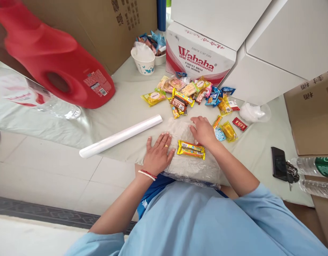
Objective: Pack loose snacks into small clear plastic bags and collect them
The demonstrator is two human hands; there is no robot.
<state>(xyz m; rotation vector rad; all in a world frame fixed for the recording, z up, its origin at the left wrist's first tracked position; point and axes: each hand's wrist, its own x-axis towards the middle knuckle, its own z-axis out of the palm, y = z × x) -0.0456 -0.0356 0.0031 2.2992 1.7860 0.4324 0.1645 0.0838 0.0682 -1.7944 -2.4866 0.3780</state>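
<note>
My left hand (159, 152) lies flat with fingers stretched on a sheet of clear plastic film (179, 169) spread over the table's near edge. My right hand (203, 131) rests on the film's far right part, thumb apart from its slightly bent fingers. Between the hands lie yellow-wrapped snack bars (191, 149) side by side on the film. A small red-and-white bit shows beside my right palm, mostly hidden. A white roll of plastic film (121, 137) lies slanted left of my left hand. Beyond my right hand is a pile of wrapped snacks (179, 97).
A red jug (81, 71) and a clear water bottle (54, 103) stand at left. Paper cups (144, 60) and a Wahaha carton (195, 57) are at the back. Near my right hand lie a yellow packet (228, 131) and red packet (240, 124); a phone (279, 163) is farther right.
</note>
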